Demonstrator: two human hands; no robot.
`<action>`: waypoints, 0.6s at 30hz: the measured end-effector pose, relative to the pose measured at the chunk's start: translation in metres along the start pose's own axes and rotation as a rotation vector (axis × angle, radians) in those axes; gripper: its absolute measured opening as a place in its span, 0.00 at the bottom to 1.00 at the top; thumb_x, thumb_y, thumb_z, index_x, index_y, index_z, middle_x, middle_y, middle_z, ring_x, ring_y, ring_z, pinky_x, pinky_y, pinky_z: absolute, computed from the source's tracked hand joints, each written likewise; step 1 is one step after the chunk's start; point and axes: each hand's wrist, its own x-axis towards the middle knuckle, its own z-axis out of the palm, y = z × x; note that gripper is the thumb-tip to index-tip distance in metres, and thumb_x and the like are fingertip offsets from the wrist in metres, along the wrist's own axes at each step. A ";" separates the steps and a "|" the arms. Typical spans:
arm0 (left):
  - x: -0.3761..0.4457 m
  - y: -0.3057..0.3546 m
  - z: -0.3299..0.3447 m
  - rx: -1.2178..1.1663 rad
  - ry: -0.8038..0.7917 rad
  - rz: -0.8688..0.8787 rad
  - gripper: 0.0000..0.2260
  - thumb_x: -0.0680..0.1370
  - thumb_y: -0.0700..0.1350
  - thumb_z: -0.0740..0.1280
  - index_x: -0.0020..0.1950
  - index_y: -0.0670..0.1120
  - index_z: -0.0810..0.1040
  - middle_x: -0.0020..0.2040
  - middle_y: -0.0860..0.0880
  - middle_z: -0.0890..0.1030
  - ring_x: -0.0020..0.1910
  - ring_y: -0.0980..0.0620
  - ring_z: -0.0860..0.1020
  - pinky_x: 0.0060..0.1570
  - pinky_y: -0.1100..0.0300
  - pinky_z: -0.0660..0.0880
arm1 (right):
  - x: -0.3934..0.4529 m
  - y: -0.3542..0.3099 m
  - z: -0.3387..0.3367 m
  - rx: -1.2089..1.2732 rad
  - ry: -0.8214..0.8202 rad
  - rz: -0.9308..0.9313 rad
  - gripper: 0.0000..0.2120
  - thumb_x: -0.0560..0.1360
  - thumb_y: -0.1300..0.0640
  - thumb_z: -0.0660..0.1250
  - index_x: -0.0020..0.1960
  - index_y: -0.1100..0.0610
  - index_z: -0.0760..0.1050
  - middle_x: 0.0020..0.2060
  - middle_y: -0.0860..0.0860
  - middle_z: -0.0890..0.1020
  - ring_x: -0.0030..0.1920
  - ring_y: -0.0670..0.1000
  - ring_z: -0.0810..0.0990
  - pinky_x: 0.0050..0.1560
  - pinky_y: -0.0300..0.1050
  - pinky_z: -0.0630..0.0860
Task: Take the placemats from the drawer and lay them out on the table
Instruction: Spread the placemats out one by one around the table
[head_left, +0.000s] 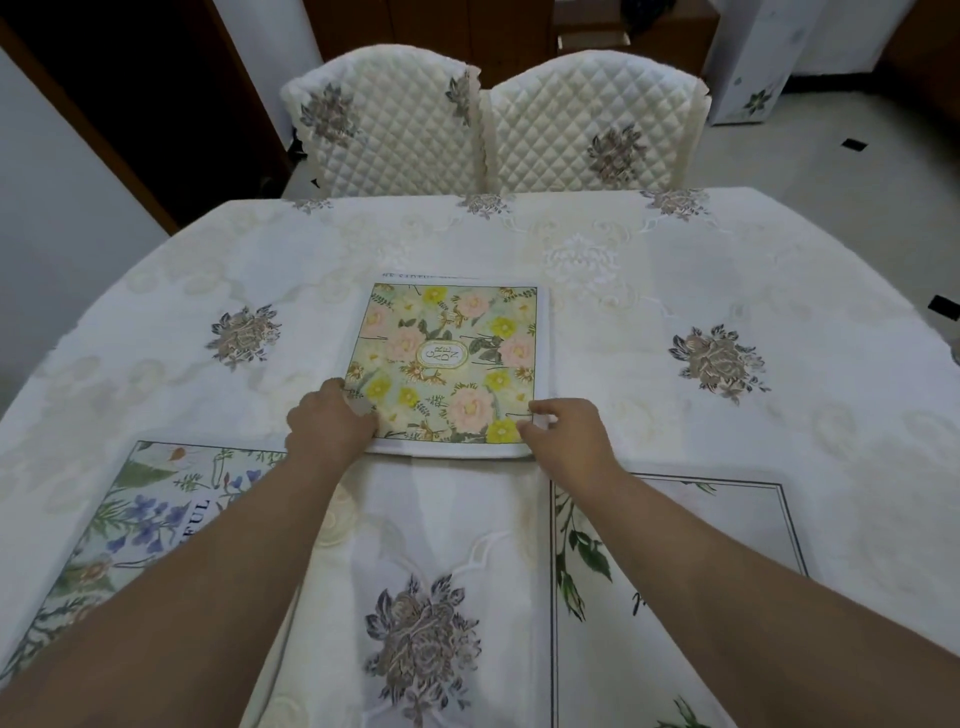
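A floral placemat (447, 358) with pink and yellow flowers lies on top of a small stack in the middle of the table (727, 270). My left hand (332, 415) grips its near left corner. My right hand (566, 431) pinches its near right corner between thumb and fingers. A placemat with blue flowers (140, 519) lies flat at the near left, partly under my left forearm. A white placemat with green leaves (675, 597) lies at the near right, partly under my right forearm. The edge of another mat shows beyond the top one.
The table wears a cream embroidered cloth with grey flower motifs (717, 361). Two quilted white chairs (384, 124) (592, 130) stand pushed in at the far side. A dark wooden doorway is at the left.
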 end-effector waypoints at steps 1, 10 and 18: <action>0.001 -0.002 0.000 -0.008 0.007 0.014 0.32 0.73 0.52 0.73 0.74 0.47 0.68 0.66 0.38 0.76 0.66 0.36 0.73 0.64 0.46 0.71 | 0.002 0.000 0.001 0.043 0.016 0.015 0.18 0.75 0.51 0.72 0.63 0.55 0.80 0.60 0.52 0.80 0.60 0.53 0.79 0.63 0.50 0.75; -0.013 0.003 -0.013 -0.085 -0.110 -0.063 0.35 0.77 0.58 0.70 0.79 0.51 0.60 0.74 0.36 0.66 0.71 0.35 0.69 0.71 0.46 0.66 | -0.010 -0.025 -0.020 0.255 -0.232 0.217 0.18 0.74 0.59 0.64 0.62 0.46 0.74 0.52 0.53 0.78 0.43 0.53 0.82 0.40 0.52 0.83; -0.122 0.006 0.000 -0.492 -0.453 -0.074 0.36 0.76 0.54 0.74 0.78 0.58 0.58 0.65 0.41 0.76 0.57 0.42 0.79 0.58 0.48 0.76 | -0.090 0.033 -0.074 -0.099 -0.056 0.043 0.25 0.79 0.61 0.64 0.71 0.41 0.70 0.65 0.52 0.77 0.51 0.51 0.80 0.47 0.46 0.81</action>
